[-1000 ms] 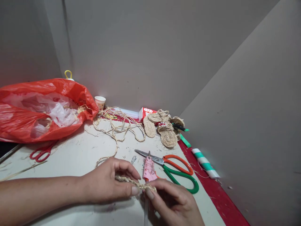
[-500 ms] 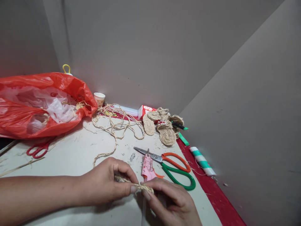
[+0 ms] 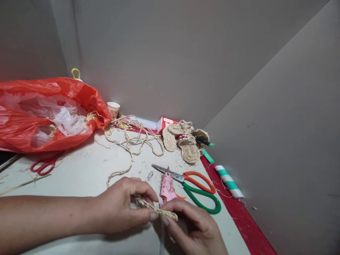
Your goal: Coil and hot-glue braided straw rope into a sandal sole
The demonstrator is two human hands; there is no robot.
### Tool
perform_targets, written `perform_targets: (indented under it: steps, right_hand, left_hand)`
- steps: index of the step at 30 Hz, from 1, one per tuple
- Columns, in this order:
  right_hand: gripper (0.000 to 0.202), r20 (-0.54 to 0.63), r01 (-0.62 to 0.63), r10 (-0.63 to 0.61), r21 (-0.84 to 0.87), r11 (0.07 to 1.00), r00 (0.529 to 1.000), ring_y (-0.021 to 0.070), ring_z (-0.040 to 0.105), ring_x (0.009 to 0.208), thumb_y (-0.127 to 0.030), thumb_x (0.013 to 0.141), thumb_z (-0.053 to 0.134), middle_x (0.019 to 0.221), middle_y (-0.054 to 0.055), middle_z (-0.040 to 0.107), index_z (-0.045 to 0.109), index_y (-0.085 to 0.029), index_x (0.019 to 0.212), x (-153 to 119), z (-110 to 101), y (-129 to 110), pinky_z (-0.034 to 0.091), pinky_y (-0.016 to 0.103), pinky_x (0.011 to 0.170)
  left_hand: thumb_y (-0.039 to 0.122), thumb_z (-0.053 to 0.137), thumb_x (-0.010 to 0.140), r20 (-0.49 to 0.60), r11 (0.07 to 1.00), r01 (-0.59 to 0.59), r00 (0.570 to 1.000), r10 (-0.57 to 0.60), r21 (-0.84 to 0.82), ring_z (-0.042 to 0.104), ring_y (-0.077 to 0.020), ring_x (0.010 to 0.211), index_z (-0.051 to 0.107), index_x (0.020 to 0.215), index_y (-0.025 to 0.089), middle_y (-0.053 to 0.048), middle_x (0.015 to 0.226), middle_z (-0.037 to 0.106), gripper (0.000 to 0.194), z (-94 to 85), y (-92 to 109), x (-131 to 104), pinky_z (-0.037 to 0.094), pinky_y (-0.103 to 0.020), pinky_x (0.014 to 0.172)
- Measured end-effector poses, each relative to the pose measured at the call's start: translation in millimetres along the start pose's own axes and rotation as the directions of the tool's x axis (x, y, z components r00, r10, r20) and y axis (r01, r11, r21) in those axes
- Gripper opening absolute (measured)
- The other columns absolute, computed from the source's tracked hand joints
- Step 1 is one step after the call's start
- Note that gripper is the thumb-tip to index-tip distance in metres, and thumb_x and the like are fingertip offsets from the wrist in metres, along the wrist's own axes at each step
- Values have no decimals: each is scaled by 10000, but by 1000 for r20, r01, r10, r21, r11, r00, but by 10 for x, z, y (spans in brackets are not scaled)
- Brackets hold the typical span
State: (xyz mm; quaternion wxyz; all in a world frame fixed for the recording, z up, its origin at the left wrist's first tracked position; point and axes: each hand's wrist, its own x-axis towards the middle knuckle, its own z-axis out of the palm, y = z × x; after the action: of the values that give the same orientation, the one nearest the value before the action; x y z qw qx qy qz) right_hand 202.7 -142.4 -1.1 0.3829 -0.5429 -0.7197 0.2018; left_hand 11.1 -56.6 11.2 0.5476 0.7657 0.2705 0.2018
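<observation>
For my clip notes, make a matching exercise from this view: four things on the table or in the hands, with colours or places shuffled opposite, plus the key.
Things
1. braided cord
2. glue gun
3. large scissors
4. paper cup

Colours or places
A. one orange handle, one green
B. held in the left hand and right hand
C. beside the red bag
D. pink body

Pairs: 1-B, 2-D, 3-A, 4-C

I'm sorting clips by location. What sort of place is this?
Probably a small craft workspace: a pink glue gun, big scissors and braided cord show at a table against grey walls.
</observation>
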Motion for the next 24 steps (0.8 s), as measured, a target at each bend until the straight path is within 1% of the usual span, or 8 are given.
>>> perform_targets:
  steps: [3,6,10,14,19,22,23,24]
  right_hand:
    - [95,-24,-4,4,10,1000,1000,133,634,574,-248,858,606,663,4,691,665,-209,794,-12,-23,9,484,201,536]
    - [99,-49,-33,33,13,999,998,126,613,553,-245,862,601,640,-6,667,653,-210,784,-32,-33,23,472,199,523]
    - [98,-57,-33,34,25,999,998,122,586,538,-242,859,600,631,-12,648,641,-216,774,-54,-26,44,462,199,510]
    - [90,-64,-33,35,35,999,997,128,589,548,-225,849,601,640,-7,649,639,-215,768,-57,-8,68,468,203,513]
    - [95,-74,-62,66,53,997,995,133,583,556,-226,848,602,644,4,644,638,-206,762,-52,5,81,470,207,523]
    - [99,-57,-124,134,155,980,989,130,559,551,-247,844,615,635,6,621,633,-203,757,-59,32,67,463,208,516]
    - [66,-53,-163,179,225,961,982,127,551,550,-261,836,629,645,3,617,635,-204,802,-62,47,58,462,208,514]
    - [87,-46,-206,230,303,930,972,124,545,548,-276,823,646,663,-1,619,635,-208,875,-64,63,47,461,208,512]
  left_hand:
    - [214,685,705,16,998,52,999,-51,-44,589,-132,747,686,936,143,-11,829,690,241,-26,7,-1,460,-228,708]
    - [211,651,727,5,995,57,998,-56,-78,579,-126,726,691,851,136,-4,774,679,150,-48,-2,8,453,-224,698]
    - [231,647,739,13,988,58,998,-57,-146,564,-113,688,693,834,134,1,743,671,144,-51,-16,16,448,-217,673]
    - [241,652,756,8,994,18,1000,-17,-112,567,-109,680,707,817,136,0,732,674,133,-31,-22,12,442,-208,659]
    - [206,614,790,-16,1000,-22,1000,22,-12,552,-97,658,725,801,130,-5,715,656,136,-13,-28,5,422,-195,637]
    - [210,607,795,-27,999,-28,999,29,35,551,-101,659,733,811,137,-9,717,651,147,-12,-26,-7,422,-202,643]
    - [213,605,797,-27,999,-30,999,31,41,550,-103,658,734,815,142,-8,717,652,149,-12,-24,-11,422,-205,645]
    - [218,603,801,-24,999,-29,999,30,41,552,-105,661,736,819,147,-9,719,653,151,-10,-21,-15,424,-207,648]
